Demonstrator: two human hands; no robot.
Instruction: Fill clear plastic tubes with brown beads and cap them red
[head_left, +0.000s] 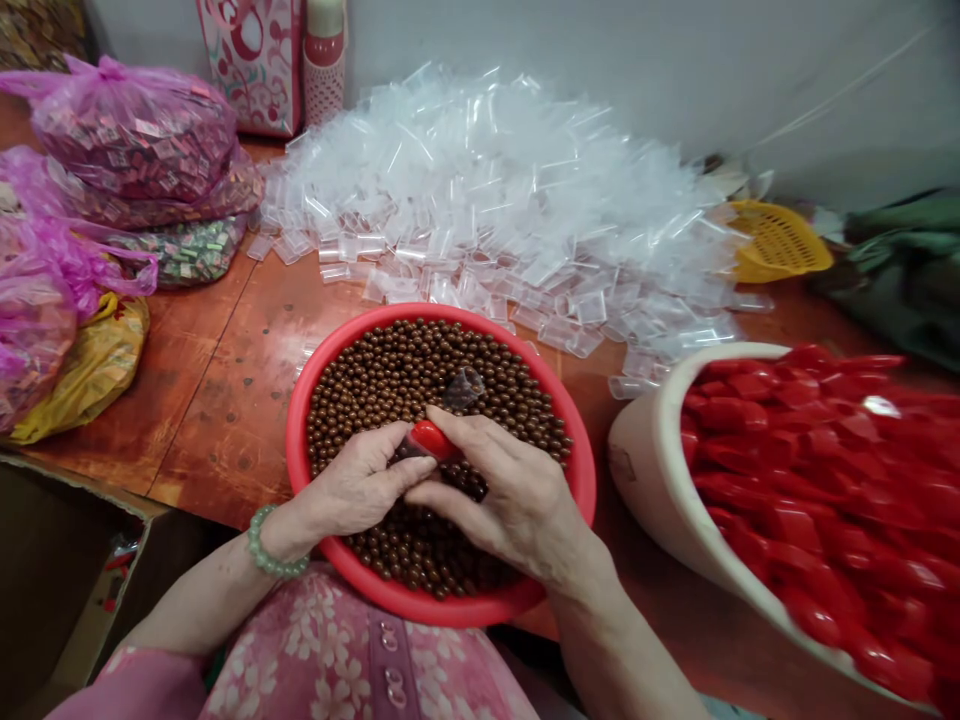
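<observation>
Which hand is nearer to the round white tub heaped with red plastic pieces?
The right hand is nearer, above the red plastic basin of brown balls and left of the tub; the left hand is farther left, above the basin too.

Pale grey wall (750,80) behind reddish-brown worktop (202,400), dark seam across its left part. Thin light streak on wall, upper right.

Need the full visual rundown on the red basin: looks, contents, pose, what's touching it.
The basin is round, wide and shallow, bright red, smooth and plastic-looking, with a thick rounded rim. It sits upright on the reddish-brown table, its near edge by the floral apron. Glossy brown balls fill much of it. Both hands work above them, the right forearm crossing the near rim. Its underside is hidden.
</observation>
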